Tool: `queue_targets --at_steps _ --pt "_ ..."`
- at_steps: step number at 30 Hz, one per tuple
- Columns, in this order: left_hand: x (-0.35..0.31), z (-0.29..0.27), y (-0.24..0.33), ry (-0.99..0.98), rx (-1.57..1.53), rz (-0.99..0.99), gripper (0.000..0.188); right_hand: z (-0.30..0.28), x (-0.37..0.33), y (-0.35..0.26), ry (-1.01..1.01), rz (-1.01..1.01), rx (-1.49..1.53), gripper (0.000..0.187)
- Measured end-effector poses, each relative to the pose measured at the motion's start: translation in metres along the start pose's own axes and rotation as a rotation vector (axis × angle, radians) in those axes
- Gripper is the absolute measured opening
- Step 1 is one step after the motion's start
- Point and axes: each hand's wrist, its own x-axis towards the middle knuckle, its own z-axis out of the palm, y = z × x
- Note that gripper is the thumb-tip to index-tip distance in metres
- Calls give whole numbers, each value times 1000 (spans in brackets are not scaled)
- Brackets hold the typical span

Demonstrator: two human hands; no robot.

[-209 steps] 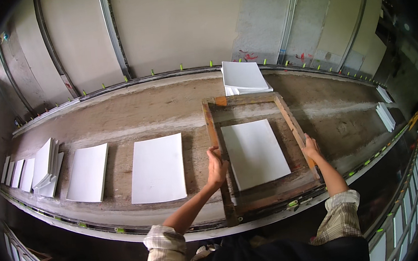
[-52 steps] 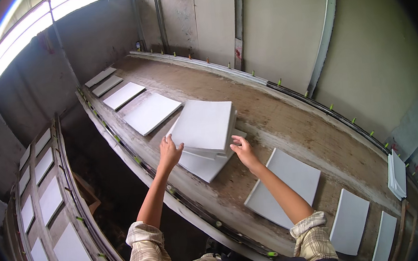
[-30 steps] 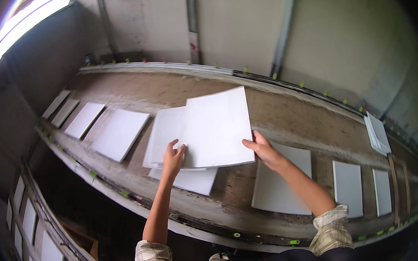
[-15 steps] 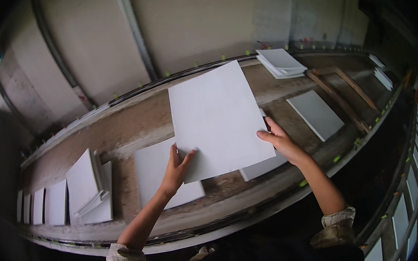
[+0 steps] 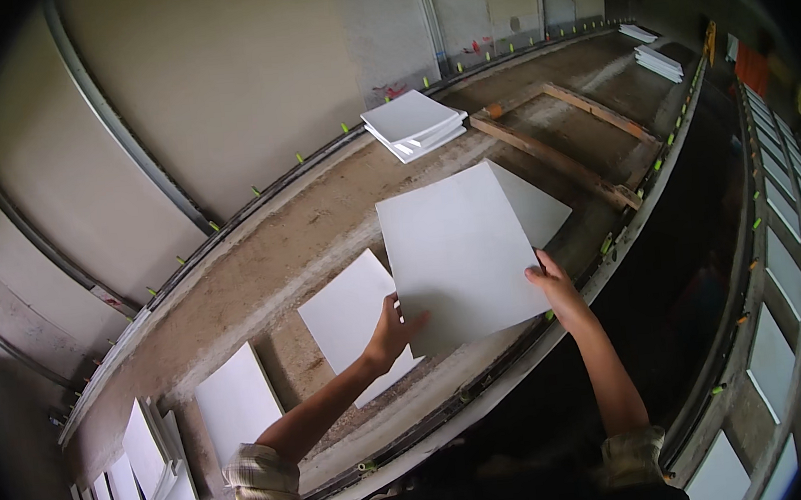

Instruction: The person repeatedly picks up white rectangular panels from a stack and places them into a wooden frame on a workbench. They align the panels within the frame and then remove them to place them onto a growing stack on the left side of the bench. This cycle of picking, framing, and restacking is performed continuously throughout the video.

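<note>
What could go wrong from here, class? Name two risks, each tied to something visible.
The left hand and right hand hold the white sheet near its lower end, so its unsupported far end could sag or tip. Two flat sheets on the table are partly hidden behind it; a dipping edge might scuff one.

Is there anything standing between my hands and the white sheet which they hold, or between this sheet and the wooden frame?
Nothing visible separates your left hand or right hand from the held sheet; both grip its edges. Toward the frame, another sheet lies on the table, partly hidden by the held one.
</note>
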Motion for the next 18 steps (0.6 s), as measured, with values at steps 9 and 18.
queue_targets --at_steps 9,18 --pt "57 33 24 -119 -229 175 50 -34 7 -48 108 -79 107 51" --pt "105 120 36 -68 -71 4 53 -147 40 -33 101 45 159 64"
